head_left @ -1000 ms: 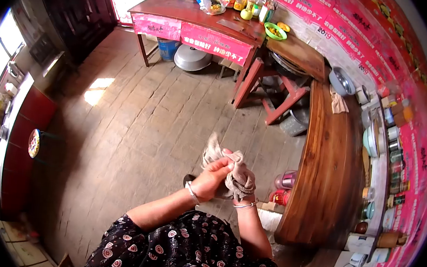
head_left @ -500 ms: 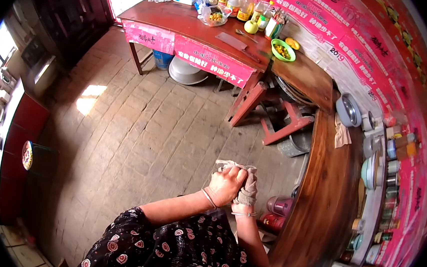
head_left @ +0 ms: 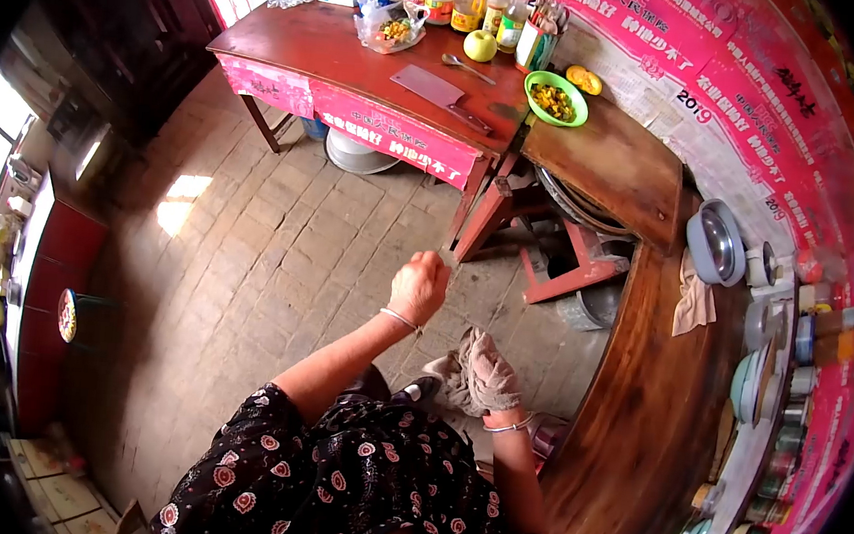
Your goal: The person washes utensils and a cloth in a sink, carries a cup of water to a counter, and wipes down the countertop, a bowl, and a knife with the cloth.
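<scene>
My left hand (head_left: 418, 288) is raised over the floor, its fingers curled closed, with no object showing in it; a bracelet is on the wrist. Lower and to the right, a greyish-beige cloth (head_left: 448, 376) is bunched over my right hand (head_left: 493, 381) and hangs off its left side. The cloth covers most of that hand's fingers. The two hands are apart. A foot in a dark shoe (head_left: 424, 387) shows just left of the cloth.
Ahead, a red table (head_left: 314, 42) bears a cleaver (head_left: 429, 86), a spoon, a green fruit and bottles. A green bowl (head_left: 556, 98) of cut food sits beside a wooden board (head_left: 611, 161). On the right are a wooden counter (head_left: 628, 383), a grey-blue basin (head_left: 717, 243) and shelved jars.
My left hand has come off the cloth and moved up and left. The cloth stays with my right hand, hanging looser. The view has shifted, bringing the red table closer.
</scene>
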